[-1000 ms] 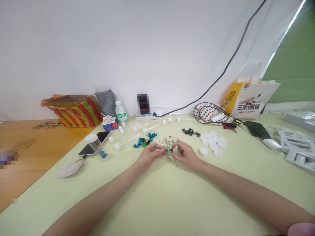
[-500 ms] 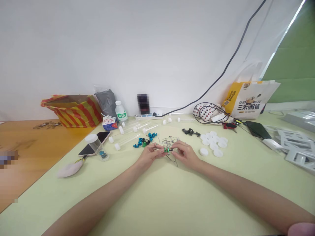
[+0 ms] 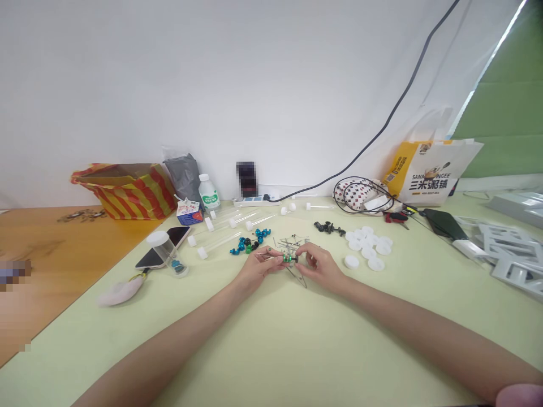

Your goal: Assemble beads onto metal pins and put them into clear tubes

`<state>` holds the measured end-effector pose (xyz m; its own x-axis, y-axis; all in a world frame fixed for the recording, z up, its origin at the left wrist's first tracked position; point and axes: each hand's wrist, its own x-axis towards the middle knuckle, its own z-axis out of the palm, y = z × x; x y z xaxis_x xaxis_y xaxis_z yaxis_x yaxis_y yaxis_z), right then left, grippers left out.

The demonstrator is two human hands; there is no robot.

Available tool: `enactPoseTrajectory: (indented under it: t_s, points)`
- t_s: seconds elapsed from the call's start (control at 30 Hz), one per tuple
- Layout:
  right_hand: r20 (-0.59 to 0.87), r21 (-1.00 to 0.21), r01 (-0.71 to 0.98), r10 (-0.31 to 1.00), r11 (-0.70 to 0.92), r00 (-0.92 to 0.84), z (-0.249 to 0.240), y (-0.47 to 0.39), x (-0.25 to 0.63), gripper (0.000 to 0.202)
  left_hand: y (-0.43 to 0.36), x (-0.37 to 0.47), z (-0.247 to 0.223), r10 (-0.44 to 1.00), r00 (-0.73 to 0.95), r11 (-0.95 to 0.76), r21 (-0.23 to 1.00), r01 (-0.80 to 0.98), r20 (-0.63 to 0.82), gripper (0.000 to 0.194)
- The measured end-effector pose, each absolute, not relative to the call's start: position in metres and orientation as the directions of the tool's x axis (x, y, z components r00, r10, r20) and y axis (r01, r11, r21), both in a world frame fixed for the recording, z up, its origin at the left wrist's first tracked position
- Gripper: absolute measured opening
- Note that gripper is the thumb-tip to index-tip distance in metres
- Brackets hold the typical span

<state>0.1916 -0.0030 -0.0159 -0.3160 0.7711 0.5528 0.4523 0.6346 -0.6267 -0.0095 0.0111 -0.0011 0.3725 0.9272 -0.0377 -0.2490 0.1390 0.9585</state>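
My left hand [image 3: 262, 264] pinches a small shiny green metal piece [image 3: 287, 258] with a thin rod running back through the fingers. A black round end piece [image 3: 296, 259] sticks out at its right side. My right hand [image 3: 319, 267] has thumb and index finger closed about this black end, the other fingers curled. Beneath and behind both hands lies a loose pile of thin metal rods [image 3: 292, 244]. Blue metal pieces [image 3: 241, 244], with a few green and black ones among them, lie beyond my left hand. Black pieces [image 3: 328, 228] lie beyond my right hand.
White round caps [image 3: 368, 243] are grouped at the right. Clear tubes with white caps [image 3: 223, 243] lie at the back left. A clear jar [image 3: 172, 257] stands near a phone [image 3: 148, 259]. Bags [image 3: 430, 175], a bottle [image 3: 209, 195] and a power strip [image 3: 257, 199] line the wall.
The black end piece now shows more plainly between my right fingertips, which have shifted slightly. My left hand with the green piece stays almost still.
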Motion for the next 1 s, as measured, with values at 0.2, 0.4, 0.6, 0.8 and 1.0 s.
enactPoseTrajectory:
  t_s: [0.2,0.4,0.6,0.8,1.0]
  points:
    - [0.552,-0.628,0.441,0.766,0.642,-0.330,-0.0147,-0.0033,0.1920,0.017,0.0107,-0.0091,-0.0002,0.923,0.383,0.136,0.961,-0.242,-0.034,0.022]
    - [0.576,-0.616,0.421,0.746,0.665,-0.336,-0.0130,-0.0041,0.1917,0.016,0.0104,-0.0091,-0.0009,0.925,0.379,0.124,0.962,-0.245,-0.023,0.023]
    - [0.575,-0.614,0.417,0.741,0.671,-0.345,-0.0146,-0.0032,0.1918,0.016,0.0100,-0.0092,-0.0004,0.924,0.382,0.132,0.960,-0.248,-0.028,0.022]
    - [0.558,-0.628,0.446,0.768,0.638,-0.314,-0.0175,-0.0024,0.1917,0.024,0.0101,-0.0093,-0.0003,0.924,0.382,0.129,0.959,-0.253,-0.024,0.019]
    - [0.551,-0.620,0.460,0.770,0.636,-0.321,-0.0151,-0.0033,0.1917,0.020,0.0094,-0.0094,0.0008,0.923,0.383,0.133,0.960,-0.246,-0.029,0.019]
